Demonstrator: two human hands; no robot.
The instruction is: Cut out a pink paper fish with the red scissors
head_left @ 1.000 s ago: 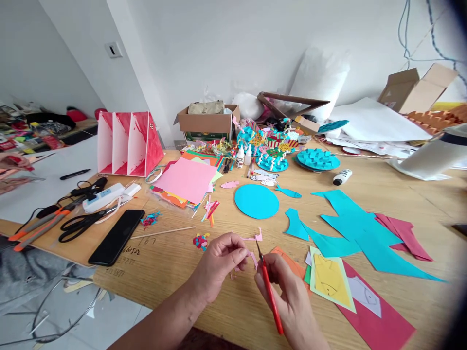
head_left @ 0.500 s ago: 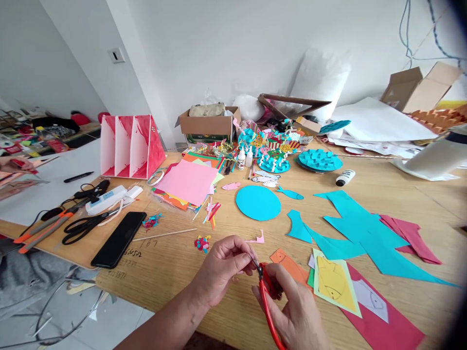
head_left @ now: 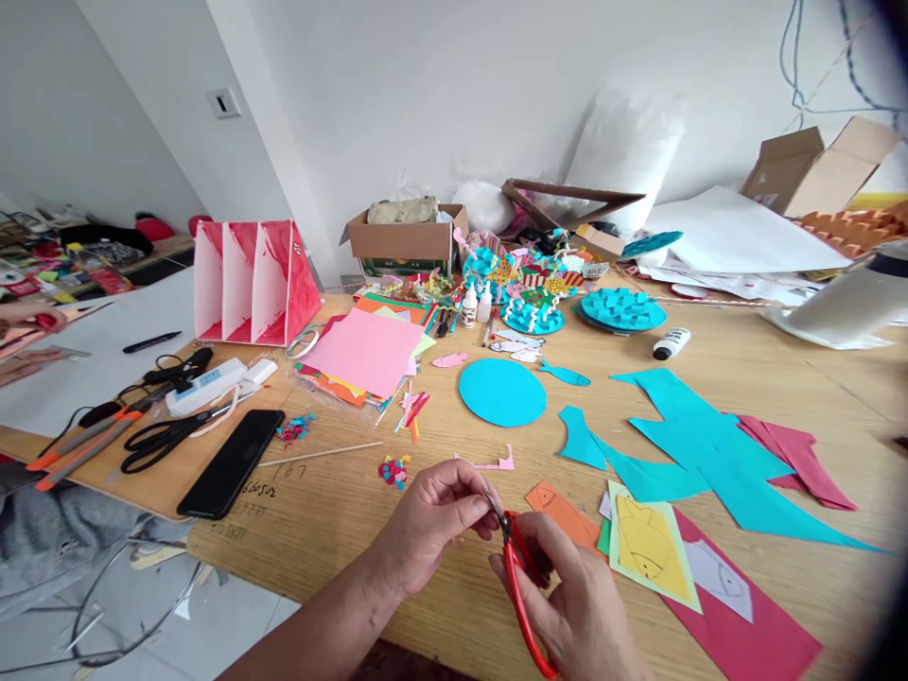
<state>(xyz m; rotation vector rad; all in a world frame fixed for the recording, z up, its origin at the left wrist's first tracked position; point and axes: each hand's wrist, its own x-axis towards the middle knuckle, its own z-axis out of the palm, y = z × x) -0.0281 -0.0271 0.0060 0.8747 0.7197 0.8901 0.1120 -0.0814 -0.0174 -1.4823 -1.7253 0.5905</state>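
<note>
My left hand (head_left: 434, 522) is closed in a pinch at the near edge of the wooden table (head_left: 744, 350); what it holds is too small to name here. My right hand (head_left: 574, 601) grips red-handled scissors (head_left: 523, 598), whose blades point up at the left fingertips. An orange paper fish (head_left: 562, 511) lies just right of the blades, and a pink paper offcut (head_left: 497, 462) lies just beyond the hands. A yellow sheet with a drawn fish (head_left: 649, 544) rests on red paper (head_left: 752, 638) to the right.
A turquoise paper circle (head_left: 501, 392) and turquoise offcuts (head_left: 699, 454) lie mid-table. To the left are a stack of coloured paper (head_left: 365, 352), a black phone (head_left: 231, 462), black scissors (head_left: 166, 437) and a red-and-white file holder (head_left: 252, 281). Cardboard boxes and craft pieces line the wall.
A second ago the pink scrap showed between my fingers and the scissors stood more upright. The scissors have since dropped lower and closer to my left fingertips; the view shifted slightly.
</note>
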